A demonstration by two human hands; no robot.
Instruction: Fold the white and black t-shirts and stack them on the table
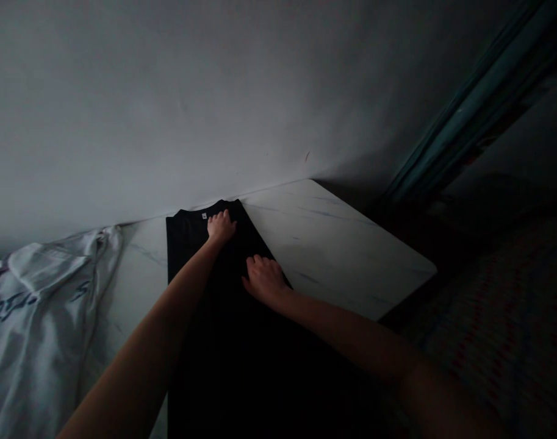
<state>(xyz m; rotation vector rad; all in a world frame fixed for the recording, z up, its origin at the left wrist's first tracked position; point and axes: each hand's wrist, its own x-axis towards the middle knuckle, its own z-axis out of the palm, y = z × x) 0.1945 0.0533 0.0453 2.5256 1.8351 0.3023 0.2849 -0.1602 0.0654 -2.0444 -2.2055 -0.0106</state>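
Note:
A black T-shirt [191, 244], folded into a long narrow shape, lies on a white marble-patterned table, its neckline toward the wall. A small pale label [204, 216] shows inside the collar. My left hand [221, 226] rests on the shirt just below the neckline, palm down, with its thumb apart from the fingers. Nearer to me, my right hand [265, 278] lies on the cloth by the right edge, thumb out to the side and fingers slightly bent. Neither hand shows any cloth pinched up. The lower part of the shirt fades into dark shadow.
On the left lies a rumpled light grey garment [35, 323] with dark lettering. The table [333, 244] meets a pale wall [214, 103] at the back, and its corner ends at right. Beyond it are a teal curtain [456, 116] and a dim patterned cloth [498, 347].

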